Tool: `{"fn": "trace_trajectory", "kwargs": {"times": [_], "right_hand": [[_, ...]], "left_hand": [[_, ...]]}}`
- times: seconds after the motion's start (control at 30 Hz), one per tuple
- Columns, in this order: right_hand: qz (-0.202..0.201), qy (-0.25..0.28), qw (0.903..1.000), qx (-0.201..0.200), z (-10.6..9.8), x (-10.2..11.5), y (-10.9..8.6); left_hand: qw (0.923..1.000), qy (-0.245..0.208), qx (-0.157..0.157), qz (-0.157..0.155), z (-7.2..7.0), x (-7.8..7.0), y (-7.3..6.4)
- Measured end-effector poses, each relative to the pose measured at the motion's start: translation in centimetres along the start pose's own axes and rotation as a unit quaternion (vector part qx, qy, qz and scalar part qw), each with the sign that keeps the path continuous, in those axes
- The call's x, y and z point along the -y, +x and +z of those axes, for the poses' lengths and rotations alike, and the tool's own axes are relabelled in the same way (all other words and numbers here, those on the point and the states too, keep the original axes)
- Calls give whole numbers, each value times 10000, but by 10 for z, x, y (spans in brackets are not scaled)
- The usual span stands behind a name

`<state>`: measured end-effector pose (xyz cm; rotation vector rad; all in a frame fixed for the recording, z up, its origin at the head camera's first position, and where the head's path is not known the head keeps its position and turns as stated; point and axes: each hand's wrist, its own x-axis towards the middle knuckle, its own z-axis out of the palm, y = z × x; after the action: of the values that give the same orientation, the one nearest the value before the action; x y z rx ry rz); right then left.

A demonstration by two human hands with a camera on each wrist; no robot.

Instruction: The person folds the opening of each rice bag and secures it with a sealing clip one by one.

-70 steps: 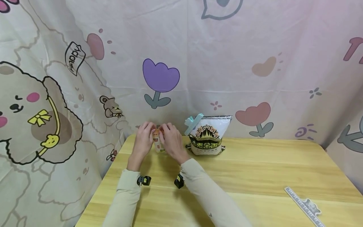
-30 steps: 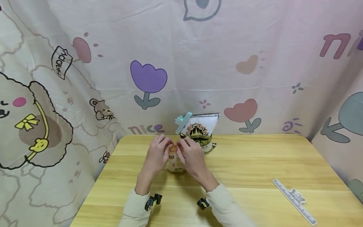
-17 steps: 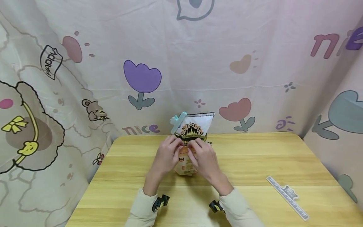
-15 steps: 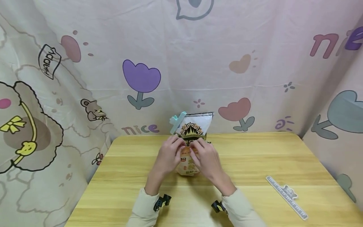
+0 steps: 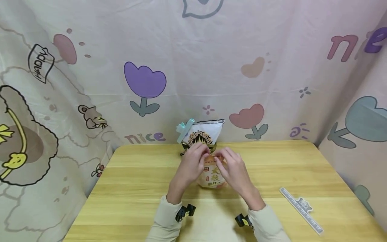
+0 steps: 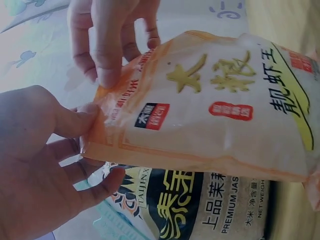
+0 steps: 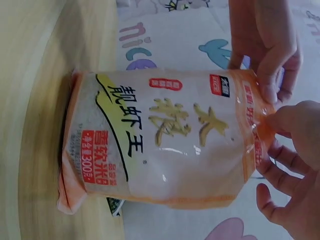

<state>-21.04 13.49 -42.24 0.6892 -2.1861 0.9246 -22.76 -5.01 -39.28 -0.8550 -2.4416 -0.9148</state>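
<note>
A small white-and-orange bag of rice [image 5: 211, 176] stands upright on the table, its orange top edge pinched by both hands. My left hand [image 5: 192, 163] grips the left part of that edge between thumb and fingers. Close beside it, my right hand [image 5: 234, 169] pinches the right part. In the left wrist view the bag's front [image 6: 195, 115] faces the camera, with both thumbs on its top. The right wrist view shows the bag's bottom [image 7: 75, 150] at the wooden table. Behind it is a larger black-and-white rice bag [image 5: 208, 131], partly hidden, with a teal clip [image 5: 185, 131] on its upper left corner.
A grey-and-white bag clip [image 5: 300, 209] lies on the right part of the wooden table [image 5: 136, 198]. A printed curtain [image 5: 187, 67] hangs along the back and sides of the table.
Both hands have carried the small rice bag rightward and nearer, from left of the larger bag to in front of it. The head view has shifted to the right too.
</note>
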Motion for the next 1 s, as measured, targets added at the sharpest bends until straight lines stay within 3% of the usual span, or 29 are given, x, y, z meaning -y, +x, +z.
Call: {"fn": "trace_trajectory", "kwargs": {"times": [0.27,0.7,1.0], "right_hand": [[19,154,9993,342,-2,-9,2],[-371,97,9989,250,-1,-12,-5],[-280,182,9969,714,-11,-18,-4]], "left_hand": [[9995,-291,14,-73,-5,3,0],[9995,-274,103,138,1,0,2],[9986,-514,116,-42,1,-1,3]]}}
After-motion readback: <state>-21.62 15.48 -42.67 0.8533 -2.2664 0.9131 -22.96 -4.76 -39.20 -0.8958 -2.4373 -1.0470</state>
